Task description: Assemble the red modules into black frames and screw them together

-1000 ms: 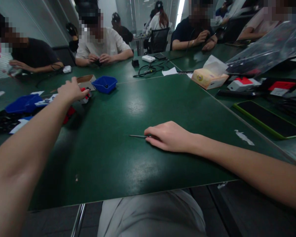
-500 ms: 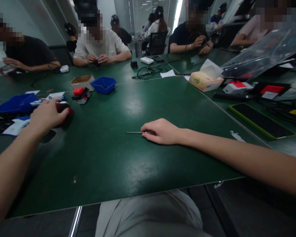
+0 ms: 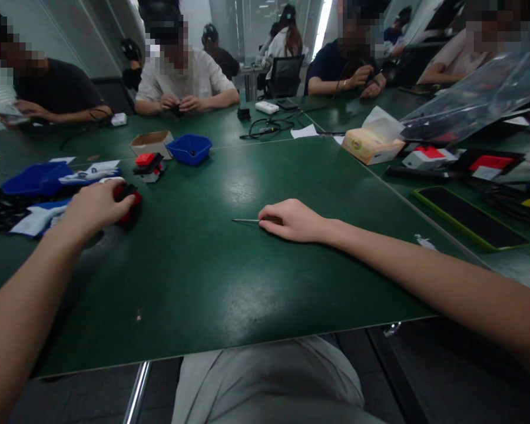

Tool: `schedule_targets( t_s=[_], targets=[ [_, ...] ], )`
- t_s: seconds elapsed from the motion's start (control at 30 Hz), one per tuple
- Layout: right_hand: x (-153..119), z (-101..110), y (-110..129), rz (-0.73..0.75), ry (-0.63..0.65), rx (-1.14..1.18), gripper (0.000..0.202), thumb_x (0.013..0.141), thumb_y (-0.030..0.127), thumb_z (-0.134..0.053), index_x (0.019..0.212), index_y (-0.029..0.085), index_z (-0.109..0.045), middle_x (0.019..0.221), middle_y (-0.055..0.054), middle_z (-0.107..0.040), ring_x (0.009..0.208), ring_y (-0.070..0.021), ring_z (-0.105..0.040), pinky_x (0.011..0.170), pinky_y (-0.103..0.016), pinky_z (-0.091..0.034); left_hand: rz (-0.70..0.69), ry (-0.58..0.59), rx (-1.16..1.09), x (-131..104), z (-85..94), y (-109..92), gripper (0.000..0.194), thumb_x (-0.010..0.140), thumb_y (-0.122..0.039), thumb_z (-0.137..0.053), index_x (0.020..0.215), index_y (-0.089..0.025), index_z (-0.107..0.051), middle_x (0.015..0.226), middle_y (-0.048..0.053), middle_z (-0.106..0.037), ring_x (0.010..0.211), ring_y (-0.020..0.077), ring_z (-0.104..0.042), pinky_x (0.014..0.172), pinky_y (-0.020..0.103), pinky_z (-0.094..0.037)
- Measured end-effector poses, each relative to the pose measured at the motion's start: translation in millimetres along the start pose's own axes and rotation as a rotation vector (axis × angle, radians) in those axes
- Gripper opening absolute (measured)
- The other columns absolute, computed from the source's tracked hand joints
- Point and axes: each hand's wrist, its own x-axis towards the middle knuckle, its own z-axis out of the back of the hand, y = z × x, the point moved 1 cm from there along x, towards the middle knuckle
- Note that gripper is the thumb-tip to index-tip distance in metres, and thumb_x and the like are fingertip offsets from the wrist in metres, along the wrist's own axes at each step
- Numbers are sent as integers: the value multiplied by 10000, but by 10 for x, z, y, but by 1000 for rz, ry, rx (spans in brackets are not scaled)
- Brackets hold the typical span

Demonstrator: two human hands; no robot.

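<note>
My right hand (image 3: 291,220) rests low over the green table, its fingers closed round a screwdriver. The thin metal shaft of the screwdriver (image 3: 246,221) points left; its handle is mostly covered by the fingers. At the left, my left hand (image 3: 98,205) is closed on a red and black block (image 3: 135,206), much of which the hand hides. Just beyond that stands a similar red, black and white block (image 3: 150,166). Beside the left hand lie white-and-blue gloves (image 3: 90,173) and a blue bin (image 3: 37,179).
Another blue bin (image 3: 189,149) and a cardboard box (image 3: 150,145) stand farther back. To the right are a tissue pack (image 3: 371,145), a green-edged phone-like slab (image 3: 470,218) and clear plastic sheeting (image 3: 472,100). Co-workers sit across the green table (image 3: 194,259).
My right hand has slid a little away from me with the screwdriver. The left hand has shifted slightly right with the red and black block. The view has tilted a little.
</note>
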Motion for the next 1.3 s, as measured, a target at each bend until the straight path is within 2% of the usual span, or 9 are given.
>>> schedule_targets(
  t_s=[0.2,0.33,0.47,0.53,0.67,0.83,0.97,1.17,1.3],
  targets=[
    [-17,5,23,-18,3,-22,229,1006,330,-529,1063,155,-666,776,-29,-677,664,-151,-580,658,-265,-372,28,-64,-5,-120,161,-56,745,889,-629,-446,1455,-153,-541,1370,237,-631,1168,486,-619,874,579,-547],
    [-29,-8,18,-17,-38,-17,188,1002,294,-505,1063,157,-618,875,-58,-685,726,-169,-602,698,-285,-412,37,-279,-50,-277,313,-104,722,918,-595,-427,1489,-160,-506,1456,230,-557,1255,497,-576,951,638,-522],
    [-39,-29,-8,8,-131,3,251,979,177,-421,1202,157,-534,1022,-96,-670,827,-190,-615,775,-325,-458,-171,-436,-285,-441,266,-373,659,918,-496,-497,1494,-176,-480,1476,183,-554,1341,422,-552,1111,565,-460],
    [-47,-27,-6,11,-155,31,336,962,149,-411,1290,160,-483,1020,-84,-654,815,-184,-602,776,-327,-464,-251,-318,-652,-530,123,-639,641,930,-492,-500,1506,-217,-440,1466,159,-566,1222,361,-653,1014,509,-553],
    [-75,5,51,72,-198,143,412,988,271,-517,1380,159,-454,880,-11,-597,702,-148,-544,703,-286,-443,-145,185,-1423,-742,-226,-1326,538,950,-483,-392,1444,-271,-413,1330,140,-640,908,279,-768,827,504,-633],
    [-86,-1,125,147,-251,262,439,957,392,-665,1299,138,-559,714,57,-518,595,-112,-462,615,-245,-389,-125,312,-1798,-964,-356,-1996,486,910,-389,-503,1383,-280,-479,1197,84,-688,902,249,-767,829,437,-636],
    [-70,-33,137,202,-248,224,188,985,332,-626,996,152,-681,693,19,-611,573,-101,-498,584,-233,-363,-224,294,-1816,-1015,-364,-2151,499,845,-273,-559,1338,-196,-557,1119,84,-701,922,212,-735,862,369,-616],
    [-93,-15,100,241,-188,178,239,990,285,-604,815,150,-695,647,1,-657,559,-99,-577,573,-215,-386,-482,148,-1484,-983,-386,-1959,361,879,-250,-604,1225,-147,-626,1258,123,-688,1167,255,-677,1065,432,-536],
    [-118,27,65,257,-220,151,296,980,268,-610,711,153,-651,567,29,-580,499,-78,-520,530,-208,-351,-581,54,-1327,-908,-359,-1863,378,941,-331,-587,1263,-133,-605,1267,147,-685,1208,265,-667,1047,429,-548]
  ],
)
